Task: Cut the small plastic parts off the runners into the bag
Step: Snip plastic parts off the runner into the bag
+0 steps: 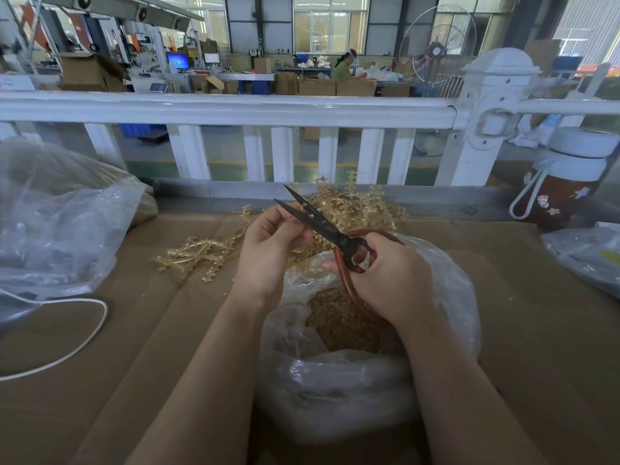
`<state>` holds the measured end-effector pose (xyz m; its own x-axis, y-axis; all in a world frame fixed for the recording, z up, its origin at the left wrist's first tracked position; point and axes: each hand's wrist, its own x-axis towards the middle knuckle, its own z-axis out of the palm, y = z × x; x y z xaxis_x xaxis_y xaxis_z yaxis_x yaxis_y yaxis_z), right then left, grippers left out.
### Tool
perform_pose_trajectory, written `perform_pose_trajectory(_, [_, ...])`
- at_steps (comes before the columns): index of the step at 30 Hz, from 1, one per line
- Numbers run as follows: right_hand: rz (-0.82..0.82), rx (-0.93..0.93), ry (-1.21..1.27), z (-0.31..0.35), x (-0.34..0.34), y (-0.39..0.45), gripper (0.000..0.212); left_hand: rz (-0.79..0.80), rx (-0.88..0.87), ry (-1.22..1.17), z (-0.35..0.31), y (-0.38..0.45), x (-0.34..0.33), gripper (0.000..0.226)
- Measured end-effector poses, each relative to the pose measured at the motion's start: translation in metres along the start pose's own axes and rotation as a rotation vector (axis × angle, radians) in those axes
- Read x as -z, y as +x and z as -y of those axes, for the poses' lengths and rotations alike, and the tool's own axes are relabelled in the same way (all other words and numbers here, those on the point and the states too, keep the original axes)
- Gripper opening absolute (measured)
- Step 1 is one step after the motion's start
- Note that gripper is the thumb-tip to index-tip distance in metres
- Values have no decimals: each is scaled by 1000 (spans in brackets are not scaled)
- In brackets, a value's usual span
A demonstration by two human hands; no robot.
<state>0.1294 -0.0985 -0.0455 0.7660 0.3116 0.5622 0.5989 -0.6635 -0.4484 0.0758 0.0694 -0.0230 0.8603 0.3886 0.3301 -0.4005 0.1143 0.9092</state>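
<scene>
Seen from the head camera, looking down over two bare forearms at a cardboard-covered worktop (pixel 141 330) set against a white railing (pixel 235 109). The right hand (pixel 389 280) is curled round the red-brown loop handles of a pair of scissors (pixel 322 226), whose dark blades point up and to the left, slightly parted at the tips. The left hand (pixel 271 250) sits just to the left of the blades, its fingers bent and pinching what appears to be a thin amber runner (pixel 307 205) at the blades; the piece itself is mostly hidden by the fingers, so its exact lie cannot be told. The left hand is the nearer of the two to the blade tips, and the blades' long axis runs diagonally away from the right hand toward it. Directly below both hands an open clear plastic bag (pixel 446 297) holds a heap of small amber parts (pixel 339 323), so anything cut should drop straight in. Behind the hands lies a tangled pile of uncut runners (pixel 362 209), and more runners (pixel 198 253) are spread on the cardboard to the left. A large clear bag (pixel 60 213) sits far left with a white cord (pixel 84 340) near it, and a red flask (pixel 567 182) stands at the right by the railing.
</scene>
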Motion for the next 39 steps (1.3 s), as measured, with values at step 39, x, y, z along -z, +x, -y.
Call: perform_pose_trajectory(39, [18,28,12,0,1,-1,64,-36,-36,119,-2,-5,-4,21])
